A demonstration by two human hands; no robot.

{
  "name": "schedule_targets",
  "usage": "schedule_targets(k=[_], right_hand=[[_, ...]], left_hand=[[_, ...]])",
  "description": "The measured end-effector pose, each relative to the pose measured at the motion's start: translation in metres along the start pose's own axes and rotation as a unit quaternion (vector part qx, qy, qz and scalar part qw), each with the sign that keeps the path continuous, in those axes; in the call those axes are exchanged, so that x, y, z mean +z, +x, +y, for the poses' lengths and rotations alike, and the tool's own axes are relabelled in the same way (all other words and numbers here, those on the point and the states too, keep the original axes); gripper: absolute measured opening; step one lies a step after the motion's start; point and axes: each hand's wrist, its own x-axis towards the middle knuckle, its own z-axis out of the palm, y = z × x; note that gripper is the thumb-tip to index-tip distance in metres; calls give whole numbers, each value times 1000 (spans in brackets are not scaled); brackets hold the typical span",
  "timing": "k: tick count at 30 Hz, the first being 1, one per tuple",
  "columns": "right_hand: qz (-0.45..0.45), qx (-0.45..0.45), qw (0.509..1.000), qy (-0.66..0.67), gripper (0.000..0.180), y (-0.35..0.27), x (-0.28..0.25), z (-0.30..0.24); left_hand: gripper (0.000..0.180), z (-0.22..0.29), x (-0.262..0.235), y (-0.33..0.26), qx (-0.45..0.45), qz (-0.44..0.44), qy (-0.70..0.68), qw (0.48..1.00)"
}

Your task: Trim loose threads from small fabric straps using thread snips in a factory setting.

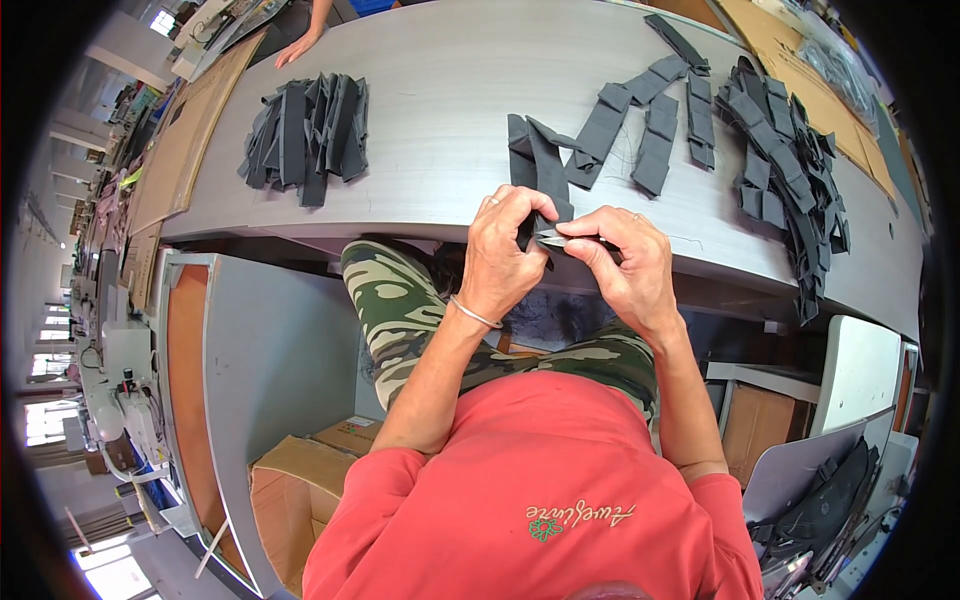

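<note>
At the table's near edge, my left hand (497, 252) is closed on one end of a dark grey fabric strip (540, 165), pinching it between thumb and fingers. The rest of that strip lies folded on the tabletop beyond. My right hand (632, 268) is closed around thread snips (552, 240); their pale metal tip touches the fabric beside my left thumb. Most of the snips is hidden by my right fingers. More grey strips with stitched folds (606, 118) stretch out on the table just past my hands.
A pile of grey strips (308, 130) lies at the left, and a larger heap (785, 165) hangs over the table's front edge at the right. Another person's hand (298, 48) rests at the far left edge. Below stand a cabinet (275, 340) and an open cardboard box (290, 490).
</note>
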Motion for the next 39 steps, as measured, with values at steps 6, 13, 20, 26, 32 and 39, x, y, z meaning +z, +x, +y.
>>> schedule_targets(k=[6,13,20,26,32,39], right_hand=[[1,-23,999,-46,9,0,0,-2],[-26,-18,999,-27,8,-2,-2,2],[-13,164,944,285,24,2,-1,28],[-45,157,961,221,11,-3,8,5],[-29,-20,998,55,22,-14,15,-3],[-15,-4,1000,25,21,-18,17,5]], left_hand=[[24,2,2,0,-4,2,-10,1000],[32,2,2,-3,-67,8,-61,996],[44,5,0,-2,-139,22,-171,975],[55,-14,3,-6,-63,25,-74,995],[21,-31,3,-8,-170,30,-94,980],[13,-16,1,-6,-303,17,-457,836]])
